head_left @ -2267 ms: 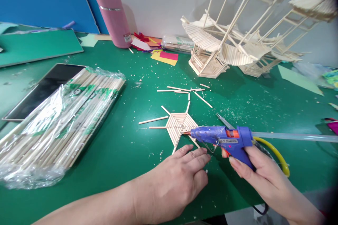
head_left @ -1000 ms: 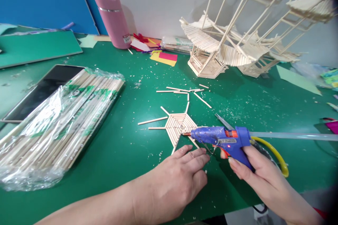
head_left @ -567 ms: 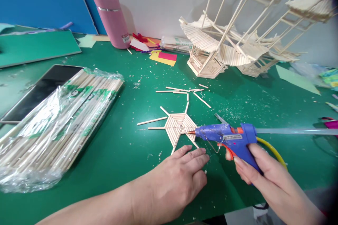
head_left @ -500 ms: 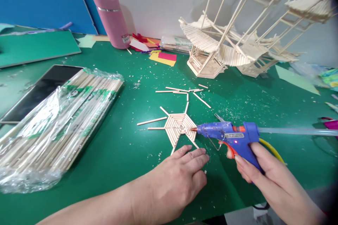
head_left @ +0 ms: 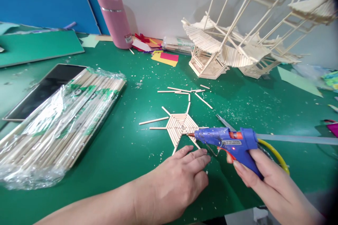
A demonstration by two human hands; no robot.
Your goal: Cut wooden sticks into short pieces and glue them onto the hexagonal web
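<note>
Green table [head_left: 139, 74]: my right hand [head_left: 266, 179] grips the glue gun [head_left: 227, 139], nozzle at the stick web [head_left: 181, 124], mid-surface; my left hand [head_left: 179, 179], fingers slightly spread, rests by its near edge.

A pink thermos [head_left: 114, 19] is standing near the wall, beside scraps of coloured paper [head_left: 165, 58]. A black-screened tablet [head_left: 43, 91] is lying flat on the left.

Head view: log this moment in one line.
right hand: holds glue gun, nozzle at stick web | left hand: at web's near side | pink flask: near wall
</note>
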